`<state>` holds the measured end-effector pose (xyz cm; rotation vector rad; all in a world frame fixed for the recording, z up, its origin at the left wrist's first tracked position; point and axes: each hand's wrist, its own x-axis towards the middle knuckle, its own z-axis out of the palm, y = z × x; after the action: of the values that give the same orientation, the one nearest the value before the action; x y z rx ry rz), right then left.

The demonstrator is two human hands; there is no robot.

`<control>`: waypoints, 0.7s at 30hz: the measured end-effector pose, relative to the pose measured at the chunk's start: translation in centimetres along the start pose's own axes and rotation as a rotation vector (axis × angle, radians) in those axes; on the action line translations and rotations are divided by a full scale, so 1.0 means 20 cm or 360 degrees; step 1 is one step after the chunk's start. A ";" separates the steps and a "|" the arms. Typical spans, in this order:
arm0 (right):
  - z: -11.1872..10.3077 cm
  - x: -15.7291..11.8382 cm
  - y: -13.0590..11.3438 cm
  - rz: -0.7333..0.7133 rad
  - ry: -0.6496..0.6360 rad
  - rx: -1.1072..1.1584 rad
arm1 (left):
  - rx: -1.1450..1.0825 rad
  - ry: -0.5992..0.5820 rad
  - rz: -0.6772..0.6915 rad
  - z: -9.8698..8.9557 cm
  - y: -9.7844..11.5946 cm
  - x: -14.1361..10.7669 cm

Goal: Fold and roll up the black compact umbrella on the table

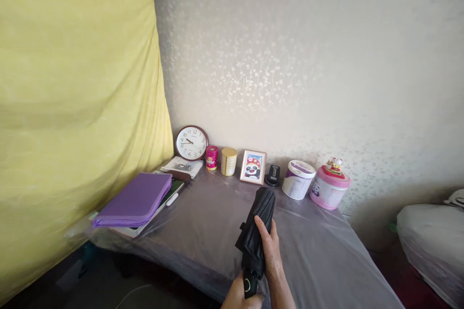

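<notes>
1. Left hand (241, 295): we see it closed around the handle (250, 286) of a folded black umbrella (255, 231).
2. Right hand (272, 251): grasping the umbrella's canopy from the right.
3. Umbrella: held tilted, above the near part of the grey-covered table (203, 224).
4. Table, left: we list a purple folder (134, 199).
5. Table, along the wall (344, 82): clock (192, 143), pink tin (211, 158), yellow tin (228, 162), framed panda picture (253, 167), white-and-purple tub (297, 181), pink tub (329, 193) bearing a figurine (334, 165).

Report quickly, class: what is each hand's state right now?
Left hand: closed, gripping the black umbrella by its handle.
Right hand: closed, holding the umbrella's folded canopy.
</notes>
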<state>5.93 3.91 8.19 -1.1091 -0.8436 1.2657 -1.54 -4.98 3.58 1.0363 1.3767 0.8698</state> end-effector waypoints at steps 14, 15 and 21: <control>0.01 -0.05 -0.02 0.0221 -0.0169 0.0226 | -0.0357 -0.0475 -0.0018 -0.08 0.05 -0.04; 0.02 -0.05 -0.02 0.0209 -0.0167 0.0180 | -0.0322 -0.0411 -0.0002 -0.07 0.04 -0.04; 0.04 -0.05 -0.01 0.0005 0.0035 -0.0199 | 0.0167 -0.0026 0.0210 -0.06 -0.13 0.07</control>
<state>5.17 3.13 8.61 -1.2217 -0.9148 1.2147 -2.95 -4.34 0.82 1.2236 1.3638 0.8911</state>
